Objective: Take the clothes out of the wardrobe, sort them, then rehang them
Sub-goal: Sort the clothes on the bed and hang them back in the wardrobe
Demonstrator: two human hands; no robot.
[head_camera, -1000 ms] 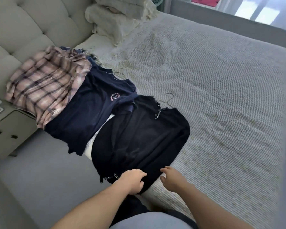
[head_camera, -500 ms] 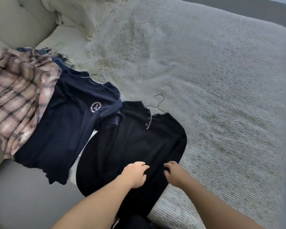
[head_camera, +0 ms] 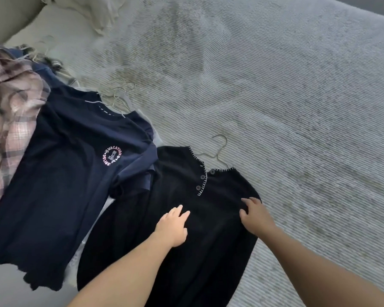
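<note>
A black buttoned top (head_camera: pixel 213 251) with white stitched trim lies flat on the bed on a wire hanger (head_camera: pixel 217 151). My left hand (head_camera: pixel 172 227) rests flat on its chest with fingers spread. My right hand (head_camera: pixel 254 216) lies on the top's right shoulder, fingers bent into the cloth. To the left lies a navy T-shirt (head_camera: pixel 60 173) with a round pink logo, and beyond it a pink plaid shirt (head_camera: pixel 7 116). Both are on hangers too.
The grey ribbed bedspread (head_camera: pixel 286 96) stretches to the right and far side. A crumpled cream blanket (head_camera: pixel 93 9) sits at the head of the bed. Loose wire hanger hooks (head_camera: pixel 120 94) poke out above the navy T-shirt.
Both hands have slid up the black top from its hem toward the chest and shoulder, and have spread apart. The view has moved closer to the bed.
</note>
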